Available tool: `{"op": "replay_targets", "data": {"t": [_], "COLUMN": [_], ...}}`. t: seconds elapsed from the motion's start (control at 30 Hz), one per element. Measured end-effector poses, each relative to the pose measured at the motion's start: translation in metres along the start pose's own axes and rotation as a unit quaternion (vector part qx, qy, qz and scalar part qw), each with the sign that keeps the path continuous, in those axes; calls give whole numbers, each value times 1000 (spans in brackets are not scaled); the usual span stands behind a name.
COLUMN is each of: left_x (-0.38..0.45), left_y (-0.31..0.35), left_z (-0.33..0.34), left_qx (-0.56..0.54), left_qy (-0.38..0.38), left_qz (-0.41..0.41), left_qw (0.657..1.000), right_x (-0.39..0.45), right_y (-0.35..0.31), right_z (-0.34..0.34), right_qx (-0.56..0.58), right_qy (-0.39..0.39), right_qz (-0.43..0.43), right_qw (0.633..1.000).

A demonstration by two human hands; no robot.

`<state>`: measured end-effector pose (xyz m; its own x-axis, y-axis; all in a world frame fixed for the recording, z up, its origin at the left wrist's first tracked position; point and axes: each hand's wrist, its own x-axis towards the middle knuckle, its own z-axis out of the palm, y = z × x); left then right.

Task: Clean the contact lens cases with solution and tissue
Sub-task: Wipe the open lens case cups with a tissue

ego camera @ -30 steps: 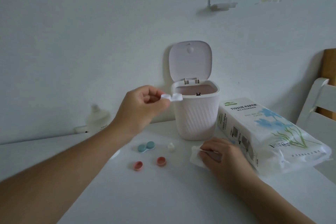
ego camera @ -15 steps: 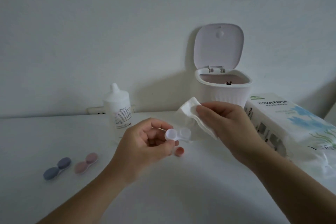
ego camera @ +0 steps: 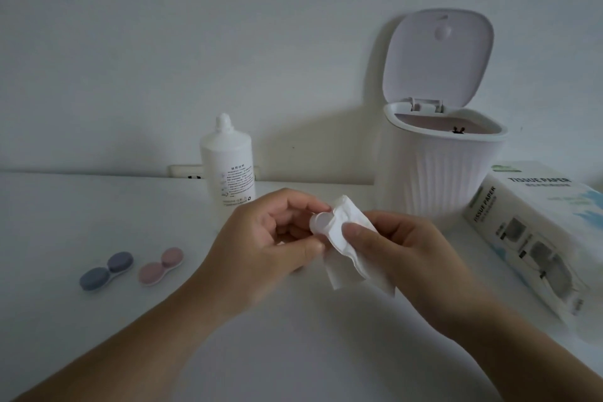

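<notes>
My left hand pinches a clear, uncapped contact lens case above the table's middle. One well shows; the other is covered by a white tissue. My right hand holds that tissue and presses it with the thumb against the case. A closed blue-grey lens case and a closed pink lens case lie on the white table to the left. The white solution bottle stands uncapped behind my left hand.
A small white ribbed bin stands at the back right with its lid flipped up. A pack of tissue paper lies at the right edge. A white wall rises directly behind the table.
My right hand has brought the tissue down onto the case, which my left hand still holds. The view has dropped and shifted left, and both hands now sit closer together.
</notes>
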<state>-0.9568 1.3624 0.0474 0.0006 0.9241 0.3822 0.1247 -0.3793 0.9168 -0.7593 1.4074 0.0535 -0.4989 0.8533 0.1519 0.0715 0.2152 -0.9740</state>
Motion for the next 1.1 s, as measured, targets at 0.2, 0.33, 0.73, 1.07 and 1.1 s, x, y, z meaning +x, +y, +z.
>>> {"op": "replay_targets", "data": {"t": [0.2,0.33,0.73,1.07,1.1], "left_x": [-2,-4,-4,-7,-9], "left_y": [0,-1,1,5,6], "left_z": [1,2,-1,0,3], "left_qx": [56,120,196,183,177], "left_qy": [12,28,21,30,43], "left_qz": [17,39,85,75,84], "left_qw": [998,992,977,980,980], "right_x": [0,0,-3,-5,-5], "right_y": [2,3,3,2,1], "right_z": [-2,-4,-2,-1,-2], "right_qx": [-23,-28,-82,-95,-77], "right_qy": [-38,-48,-38,-38,-30], "right_qz": [33,37,-7,-21,-22], "right_qw": [998,998,996,994,996]}}
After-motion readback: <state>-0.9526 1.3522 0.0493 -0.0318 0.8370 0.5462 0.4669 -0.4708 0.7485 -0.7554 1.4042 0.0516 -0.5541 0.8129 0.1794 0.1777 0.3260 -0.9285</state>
